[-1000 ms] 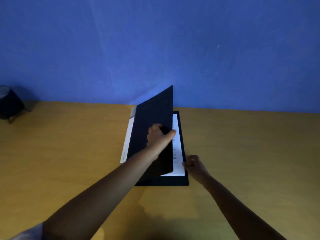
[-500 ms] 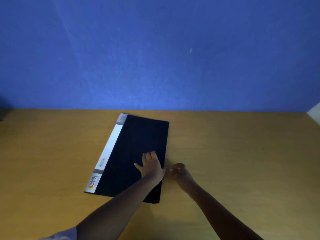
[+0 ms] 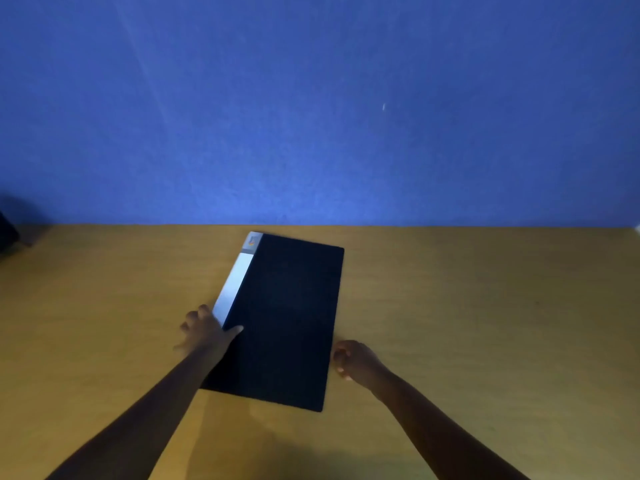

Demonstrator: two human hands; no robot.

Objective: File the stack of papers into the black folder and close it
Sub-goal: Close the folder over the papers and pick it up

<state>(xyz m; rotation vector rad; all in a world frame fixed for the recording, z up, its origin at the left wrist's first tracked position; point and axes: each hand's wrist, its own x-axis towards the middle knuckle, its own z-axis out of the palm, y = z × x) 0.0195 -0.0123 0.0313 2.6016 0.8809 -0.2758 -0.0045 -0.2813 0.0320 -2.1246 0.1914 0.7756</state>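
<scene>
The black folder point(image 3: 287, 317) lies closed and flat on the wooden table, with a white strip along its left spine. No papers show outside it. My left hand point(image 3: 204, 332) grips the folder's left spine edge near the front, thumb resting on the black cover and fingers curled round the white strip. My right hand point(image 3: 356, 363) rests on the table just beside the folder's right edge, fingers curled loosely, holding nothing.
The wooden table point(image 3: 485, 323) runs back to a blue wall point(image 3: 311, 116). A dark object point(image 3: 7, 233) sits at the far left edge, mostly out of frame.
The cover came down and the folder is now closed. My left hand slid from the cover's right side to the left spine edge. My right hand stayed beside the right edge.
</scene>
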